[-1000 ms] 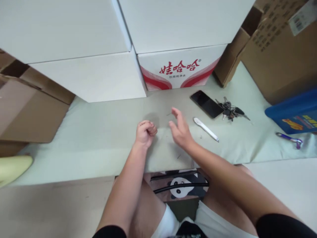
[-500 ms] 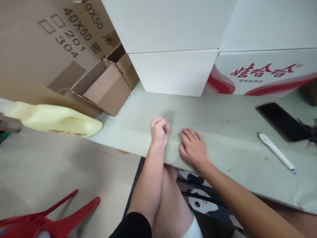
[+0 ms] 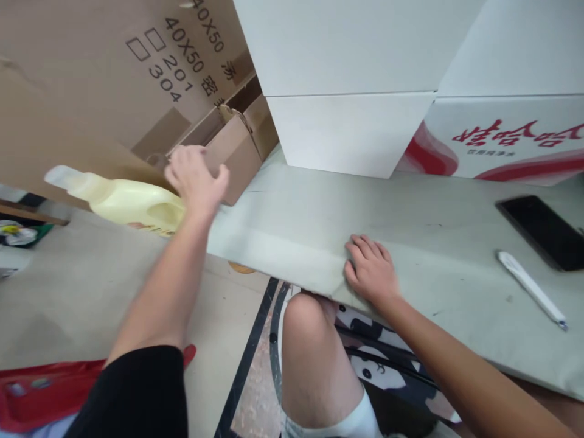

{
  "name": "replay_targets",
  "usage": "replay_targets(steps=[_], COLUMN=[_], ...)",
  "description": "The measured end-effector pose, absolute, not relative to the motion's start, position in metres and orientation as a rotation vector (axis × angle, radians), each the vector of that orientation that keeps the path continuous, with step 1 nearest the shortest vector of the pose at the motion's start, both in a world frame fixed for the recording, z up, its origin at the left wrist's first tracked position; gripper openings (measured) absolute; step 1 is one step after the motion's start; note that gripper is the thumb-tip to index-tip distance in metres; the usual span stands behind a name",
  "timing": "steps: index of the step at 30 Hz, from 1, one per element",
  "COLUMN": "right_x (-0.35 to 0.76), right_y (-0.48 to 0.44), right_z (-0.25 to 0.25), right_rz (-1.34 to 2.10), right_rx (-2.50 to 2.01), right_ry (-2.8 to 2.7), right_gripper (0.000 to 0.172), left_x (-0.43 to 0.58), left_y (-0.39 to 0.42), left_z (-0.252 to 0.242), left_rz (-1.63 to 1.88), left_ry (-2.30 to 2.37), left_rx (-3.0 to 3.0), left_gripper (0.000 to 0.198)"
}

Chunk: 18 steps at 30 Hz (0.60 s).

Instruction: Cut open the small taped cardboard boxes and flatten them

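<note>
Reaching out to the left, the left hand (image 3: 196, 176) hangs with fingers loosely spread and nothing in it, just above the pale yellow jug (image 3: 123, 201) that lies on its side at the left end of the counter (image 3: 292, 231), with a small open brown carton (image 3: 232, 152) right behind it. Hand looks near the jug's handle end but contact can't be confirmed; no grasp made yet, so the pick-up looks only begun and the closing and lifting are left, as far as can be judged. Right hand (image 3: 371, 271) lies flat, palm down, fingers together, pressing the pale green sheet at the counter's near edge, holding nothing. Further right on the counter: white pen (image 3: 531, 291) and black phone (image 3: 542, 231), both apart from the hands. White boxes (image 3: 351, 131) and a red-printed box (image 3: 511, 143) stand along the far edge; large brown carton (image 3: 91, 79) at the far left corner. Red plastic item (image 3: 41, 389) on the floor near the left. Versus half a second ago: left hand was a closed fist on the counter beside the right hand, now it is opened and swung out to the jug; right hand unchanged in place; view panned a bit left.
</note>
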State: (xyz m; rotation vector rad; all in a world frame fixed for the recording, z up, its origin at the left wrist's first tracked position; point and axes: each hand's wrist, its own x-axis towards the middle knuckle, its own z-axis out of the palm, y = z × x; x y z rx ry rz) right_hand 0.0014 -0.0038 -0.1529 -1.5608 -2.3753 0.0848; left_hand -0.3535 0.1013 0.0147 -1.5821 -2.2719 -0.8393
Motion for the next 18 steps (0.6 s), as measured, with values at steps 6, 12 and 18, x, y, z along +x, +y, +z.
replay_targets(steps=[6,12,18], right_x=[0.001,0.001,0.001], right_y=[-0.002,-0.001,-0.001], right_z=[-0.148,-0.146,-0.148], right_rz=[0.194,0.251,0.201], right_rx=[-1.583,-1.578,-1.551], right_ry=[-2.367,-2.355,-2.35], right_gripper=[0.041,0.041,0.039], left_x=[-0.389,-0.401,-0.398], left_y=[0.119,0.112,0.067], left_z=[0.023,0.013,0.008], left_rz=[-0.773,-0.993,-0.966], left_ry=[-2.63,-2.546,-2.41], left_rx=[-1.36,-1.557,-1.816], left_gripper=[0.041,0.048,0.072])
